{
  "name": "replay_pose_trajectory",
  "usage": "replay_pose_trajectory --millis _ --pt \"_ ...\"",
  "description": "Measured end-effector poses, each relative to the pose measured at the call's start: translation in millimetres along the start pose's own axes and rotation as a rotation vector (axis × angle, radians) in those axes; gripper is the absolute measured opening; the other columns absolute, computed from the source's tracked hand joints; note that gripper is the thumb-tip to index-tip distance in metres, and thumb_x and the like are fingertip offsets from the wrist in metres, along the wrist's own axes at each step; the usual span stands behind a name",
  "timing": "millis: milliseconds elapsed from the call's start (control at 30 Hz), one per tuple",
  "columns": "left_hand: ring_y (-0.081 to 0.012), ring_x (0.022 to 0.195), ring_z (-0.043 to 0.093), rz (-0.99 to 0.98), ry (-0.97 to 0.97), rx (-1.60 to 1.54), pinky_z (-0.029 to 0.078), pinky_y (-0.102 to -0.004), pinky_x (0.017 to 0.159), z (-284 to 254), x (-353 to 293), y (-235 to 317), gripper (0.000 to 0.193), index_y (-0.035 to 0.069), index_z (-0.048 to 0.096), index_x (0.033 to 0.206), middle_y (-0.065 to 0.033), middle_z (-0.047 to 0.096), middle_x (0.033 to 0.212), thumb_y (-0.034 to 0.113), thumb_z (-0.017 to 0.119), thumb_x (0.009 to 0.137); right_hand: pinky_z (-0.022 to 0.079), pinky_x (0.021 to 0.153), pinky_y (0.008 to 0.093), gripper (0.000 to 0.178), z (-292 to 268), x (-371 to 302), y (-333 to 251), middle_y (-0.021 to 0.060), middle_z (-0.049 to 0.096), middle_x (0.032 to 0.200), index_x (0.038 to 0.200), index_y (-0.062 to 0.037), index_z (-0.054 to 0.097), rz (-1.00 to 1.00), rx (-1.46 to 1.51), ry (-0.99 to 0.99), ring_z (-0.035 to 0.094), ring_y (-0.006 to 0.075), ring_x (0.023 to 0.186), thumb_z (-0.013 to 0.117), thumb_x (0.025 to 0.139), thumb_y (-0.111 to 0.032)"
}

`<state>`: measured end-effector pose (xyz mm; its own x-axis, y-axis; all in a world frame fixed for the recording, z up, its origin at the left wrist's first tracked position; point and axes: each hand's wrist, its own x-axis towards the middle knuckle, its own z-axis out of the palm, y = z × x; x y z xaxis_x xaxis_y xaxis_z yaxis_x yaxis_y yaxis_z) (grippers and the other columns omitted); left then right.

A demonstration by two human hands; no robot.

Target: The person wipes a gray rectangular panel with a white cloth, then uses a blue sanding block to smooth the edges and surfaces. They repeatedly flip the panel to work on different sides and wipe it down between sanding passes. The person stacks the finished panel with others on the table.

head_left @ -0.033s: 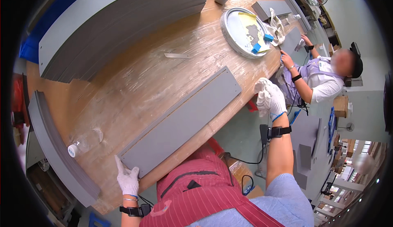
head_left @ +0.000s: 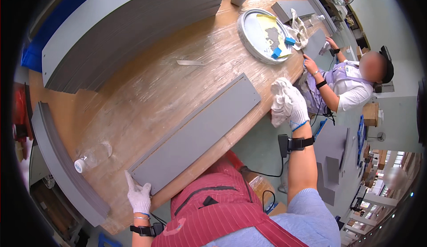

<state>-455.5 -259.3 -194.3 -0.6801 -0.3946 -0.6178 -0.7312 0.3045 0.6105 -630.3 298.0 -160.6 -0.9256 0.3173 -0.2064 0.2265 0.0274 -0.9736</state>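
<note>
A: Where's the panel?
B: Grey board (head_left: 200, 135) is flat on the worktable (head_left: 155, 95), slanted along the near edge. Narrow brownish groove near its far long side, small holes at the ends.

A: Hands?
B: Gloved left hand (head_left: 140, 198) is at the board's left end, thumb and forefinger spread, touching around the near corner. Gloved right hand (head_left: 296, 107) is closed on a bunched white cloth (head_left: 280, 98), just past the right end, apart from the board.

A: Handling notes?
B: My read: keep the left braced so the board can't skate or swing; that end sits close to the table edge. Fold the cloth into a flat pad, as loose folds could catch on corners. Even, light pressure, long strokes along the length, easy over the groove.

A: Anything near?
B: Thin metal blade (head_left: 191, 62) lies beyond the far side, clear of it. Clear bottle (head_left: 95, 154) on its side past the left end; don't let an elbow clip it. Farther off: round pail lid (head_left: 257, 33) with a yellow sheet (head_left: 265, 21) and blue blocks (head_left: 276, 52), tall grey board stack (head_left: 147, 33), and a co-worker (head_left: 351, 78) handling another grey piece (head_left: 315, 43).
</note>
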Motion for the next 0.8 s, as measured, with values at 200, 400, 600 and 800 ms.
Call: replay_pose_trajectory --millis 200,400,600,800 --pt "-0.0075 0.061 0.046 0.028 -0.003 -0.117 0.047 -0.0237 0.056 2.3 8.6 -16.8 0.099 0.008 0.017 0.162 -0.0017 0.059 0.079 -0.012 0.064 0.077 0.053 0.094 0.0302 0.043 176.2 29.3 -92.6 0.0086 0.064 0.127 0.141 -0.0017 0.053 0.024 0.562 -0.309 0.063 0.0177 0.113 0.055 0.104 -0.024" --pt "-0.0075 0.064 0.045 -0.075 0.042 -0.105 0.047 -0.0221 0.059 8.0 13.5 -25.5 0.1 0.008 0.015 0.162 -0.0046 0.058 0.091 -0.014 0.062 0.077 0.052 0.094 0.033 0.042 104.9 96.7 -42.1 0.0138 0.07 0.12 0.126 0.0008 0.064 -0.297 -0.632 -0.16 0.066 0.0215 0.11 0.07 0.093 -0.024" --pt "-0.0159 0.074 0.059 -0.186 0.182 -0.155 0.053 -0.0286 0.076 14.7 32.2 -66.1 0.099 0.008 0.016 0.162 -0.0122 0.061 0.114 -0.013 0.065 0.078 0.051 0.096 0.0418 0.038 -29.4 143.2 -17.4 0.0176 0.07 0.114 0.116 -0.007 0.071 -0.409 -1.227 0.146 0.066 0.0327 0.109 0.076 0.083 -0.025" --pt "-0.0285 0.141 0.044 -0.252 0.352 -0.255 0.035 -0.0327 0.113 22.4 41.2 -89.6 0.095 0.007 0.018 0.161 -0.0186 0.038 0.159 -0.013 0.063 0.08 0.051 0.093 0.0451 0.051 -45.1 181.7 -18.1 0.0151 0.07 0.109 0.114 -0.0075 0.069 -0.632 -1.166 -0.001 0.064 0.0358 0.106 0.085 0.072 -0.031"
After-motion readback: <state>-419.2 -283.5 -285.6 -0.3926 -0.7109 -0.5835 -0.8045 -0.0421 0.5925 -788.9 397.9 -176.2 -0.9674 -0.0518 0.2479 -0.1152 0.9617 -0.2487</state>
